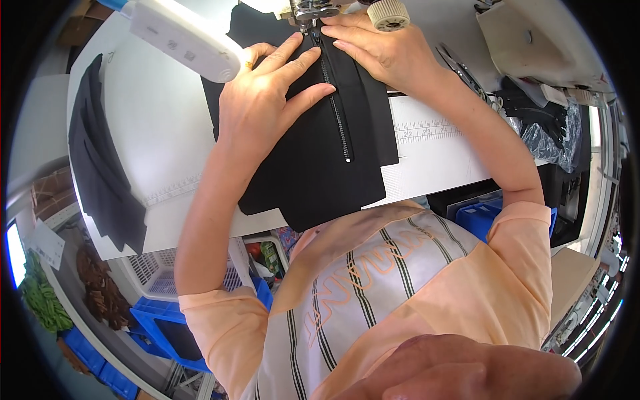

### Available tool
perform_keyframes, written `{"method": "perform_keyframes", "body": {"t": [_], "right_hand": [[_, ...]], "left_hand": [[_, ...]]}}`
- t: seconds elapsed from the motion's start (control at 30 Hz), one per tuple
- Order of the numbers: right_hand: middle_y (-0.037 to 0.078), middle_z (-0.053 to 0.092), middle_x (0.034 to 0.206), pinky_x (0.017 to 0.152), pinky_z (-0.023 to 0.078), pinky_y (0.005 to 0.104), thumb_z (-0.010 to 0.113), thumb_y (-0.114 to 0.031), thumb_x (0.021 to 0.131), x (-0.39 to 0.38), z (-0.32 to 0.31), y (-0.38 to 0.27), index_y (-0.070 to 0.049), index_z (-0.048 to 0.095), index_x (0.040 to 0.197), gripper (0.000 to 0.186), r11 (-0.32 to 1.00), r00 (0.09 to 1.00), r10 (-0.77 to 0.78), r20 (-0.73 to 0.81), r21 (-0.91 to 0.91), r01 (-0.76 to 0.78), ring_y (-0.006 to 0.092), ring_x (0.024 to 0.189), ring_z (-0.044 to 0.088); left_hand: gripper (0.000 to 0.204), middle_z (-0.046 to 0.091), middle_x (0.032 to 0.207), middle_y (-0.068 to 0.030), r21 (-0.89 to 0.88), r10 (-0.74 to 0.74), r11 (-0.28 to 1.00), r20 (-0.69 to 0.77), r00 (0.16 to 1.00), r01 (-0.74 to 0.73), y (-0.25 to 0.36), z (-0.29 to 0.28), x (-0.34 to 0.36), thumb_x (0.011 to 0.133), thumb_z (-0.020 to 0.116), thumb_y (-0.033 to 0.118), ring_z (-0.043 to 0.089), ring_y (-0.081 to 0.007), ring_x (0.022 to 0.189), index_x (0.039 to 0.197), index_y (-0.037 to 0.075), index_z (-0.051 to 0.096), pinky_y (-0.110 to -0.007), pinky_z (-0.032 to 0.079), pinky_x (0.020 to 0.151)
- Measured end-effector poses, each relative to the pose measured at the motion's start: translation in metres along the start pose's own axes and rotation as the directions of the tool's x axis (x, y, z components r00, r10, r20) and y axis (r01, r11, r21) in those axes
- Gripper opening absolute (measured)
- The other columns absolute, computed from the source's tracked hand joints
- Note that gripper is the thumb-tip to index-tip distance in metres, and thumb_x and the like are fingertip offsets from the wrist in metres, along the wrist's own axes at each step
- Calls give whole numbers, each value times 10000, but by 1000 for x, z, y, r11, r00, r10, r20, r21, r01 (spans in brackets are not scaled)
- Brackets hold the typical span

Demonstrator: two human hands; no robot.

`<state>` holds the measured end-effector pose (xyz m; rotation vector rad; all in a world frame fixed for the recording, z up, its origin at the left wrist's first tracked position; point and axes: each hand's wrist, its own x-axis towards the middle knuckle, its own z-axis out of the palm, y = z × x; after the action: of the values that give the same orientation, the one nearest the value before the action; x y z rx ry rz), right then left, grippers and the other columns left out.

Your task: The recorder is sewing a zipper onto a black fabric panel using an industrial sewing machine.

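Note:
A black fabric piece point(287, 177) lies flat under the sewing machine's presser foot point(307, 27). Along its middle runs a zipper point(338, 117) with metal teeth, its far end close to the foot. My left hand point(263, 87) rests on the cloth left of the zipper, fingers spread and the thumb reaching across the teeth. On the other side, my right hand point(387, 53) lies with outstretched fingers on the cloth beside the foot, just under a cream knob point(388, 15). Both hands press the fabric and grasp nothing.
Dark fabric pieces point(103, 160) lie on the table's left. A white lamp-like arm point(187, 40) extends above my left hand. Scissors point(460, 70) lie beyond my right forearm, near black zippers in clear plastic point(557, 133). Below the table's edge are a white basket point(157, 273) and blue crates point(173, 333).

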<state>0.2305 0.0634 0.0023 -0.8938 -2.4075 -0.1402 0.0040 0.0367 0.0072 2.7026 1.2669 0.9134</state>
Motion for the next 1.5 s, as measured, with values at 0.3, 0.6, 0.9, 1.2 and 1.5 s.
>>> {"method": "perform_keyframes", "body": {"t": [0.3, 0.6, 0.9, 1.2, 1.5], "right_hand": [[-25, 714, 1047, 799, 524, 275, 711, -288, 837, -5, 5, -4, -117, 729, 1047, 272, 999, 999, 0, -53, -37, -2, 141, 948, 635], [5, 700, 1141, 689, 560, 274, 691, -213, 866, -3, 6, -2, -78, 714, 1054, 233, 1000, 998, -9, -68, -12, 8, 154, 924, 692], [210, 662, 910, 801, 496, 446, 671, -199, 812, 24, 15, -9, -13, 658, 909, 210, 831, 892, 450, -42, 386, -401, 393, 905, 611], [203, 656, 1017, 845, 496, 422, 638, -167, 847, 21, 31, 0, -6, 663, 995, 219, 786, 824, 565, 49, 273, -555, 372, 964, 609], [140, 650, 1094, 864, 512, 385, 596, -79, 783, -3, -8, -10, -59, 606, 1241, 458, 984, 992, -83, -99, -166, 66, 285, 949, 620]], "left_hand": [[429, 675, 1207, -23, 25, -17, 1000, 6, 1000, 17, -3, 1, 0, 739, 779, 418, 631, -242, 1018, 1078, 158, 741, -321, 567, 730], [387, 684, 1187, 2, 28, -2, 1000, -27, 1000, 3, -6, 3, -1, 757, 774, 382, 626, -270, 1031, 1079, 169, 741, -340, 557, 764], [388, 697, 1153, -7, 52, 20, 998, -55, 998, -17, 1, 6, -5, 733, 782, 394, 629, -262, 988, 1041, 160, 752, -345, 519, 848], [402, 690, 1172, -15, 40, 15, 999, -35, 999, -14, 1, 4, -5, 742, 768, 416, 621, -250, 1011, 1048, 157, 751, -351, 516, 844], [427, 684, 1190, -3, 59, 37, 998, -26, 999, -35, -2, 2, -7, 730, 771, 426, 615, -258, 1016, 1060, 157, 749, -347, 510, 845]]}}
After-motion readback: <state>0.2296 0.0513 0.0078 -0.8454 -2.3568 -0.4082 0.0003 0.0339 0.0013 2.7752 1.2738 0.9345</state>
